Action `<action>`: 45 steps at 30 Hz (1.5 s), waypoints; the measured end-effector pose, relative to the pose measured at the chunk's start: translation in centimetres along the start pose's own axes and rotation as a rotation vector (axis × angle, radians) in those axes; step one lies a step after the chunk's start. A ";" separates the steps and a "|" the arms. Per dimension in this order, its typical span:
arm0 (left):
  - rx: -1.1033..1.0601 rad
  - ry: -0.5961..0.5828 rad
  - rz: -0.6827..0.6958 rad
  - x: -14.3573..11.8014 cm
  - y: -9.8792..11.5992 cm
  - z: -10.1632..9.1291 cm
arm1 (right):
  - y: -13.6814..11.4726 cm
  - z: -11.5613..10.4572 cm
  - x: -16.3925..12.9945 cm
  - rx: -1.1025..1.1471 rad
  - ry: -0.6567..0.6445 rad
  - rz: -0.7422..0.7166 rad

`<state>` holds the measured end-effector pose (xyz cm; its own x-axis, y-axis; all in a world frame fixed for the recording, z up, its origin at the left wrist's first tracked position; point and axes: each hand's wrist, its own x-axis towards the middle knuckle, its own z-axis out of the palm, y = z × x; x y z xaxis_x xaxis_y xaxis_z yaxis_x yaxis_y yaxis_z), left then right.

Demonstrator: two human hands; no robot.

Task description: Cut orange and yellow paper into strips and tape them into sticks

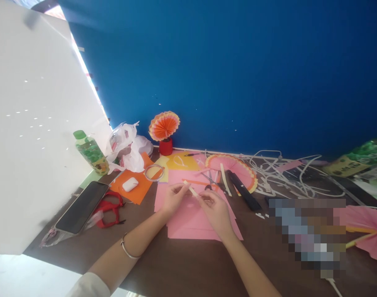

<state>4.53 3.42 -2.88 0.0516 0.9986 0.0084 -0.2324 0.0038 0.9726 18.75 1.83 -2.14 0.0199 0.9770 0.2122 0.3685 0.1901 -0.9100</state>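
Above flat pink paper sheets (194,218) on the dark bench (182,264), a thin, stiff cream paper strip (193,190) spans both hands: left hand (175,197) fingers pinched on its upper end, right hand (215,209) fingers closed on its lower end

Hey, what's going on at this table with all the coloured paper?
A person is doing paper craft. The left hand and right hand together pinch a thin pale strip just above a stack of pink paper on the brown table. Scissors lie just beyond the hands. A finished orange paper fan stands in a red cup by the blue wall; another fan lies flat. A phone lies to the left.
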 end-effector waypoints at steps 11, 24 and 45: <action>-0.042 -0.017 0.023 0.1 0.0 0.0 | 0.2 0.1 -0.1 -0.005 -0.013 -0.057; -0.044 -0.086 -0.107 0.0 -0.1 0.0 | 0.1 0.1 -0.1 0.031 -0.034 -0.030; -0.083 0.078 -0.037 0.6 -0.2 -0.2 | 0.7 -0.7 0.4 0.024 -0.059 0.057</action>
<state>4.42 4.02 -3.17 -0.0132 0.9987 -0.0485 -0.3113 0.0420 0.9494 19.67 2.32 -2.48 -0.0150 0.9902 0.1391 0.3463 0.1357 -0.9283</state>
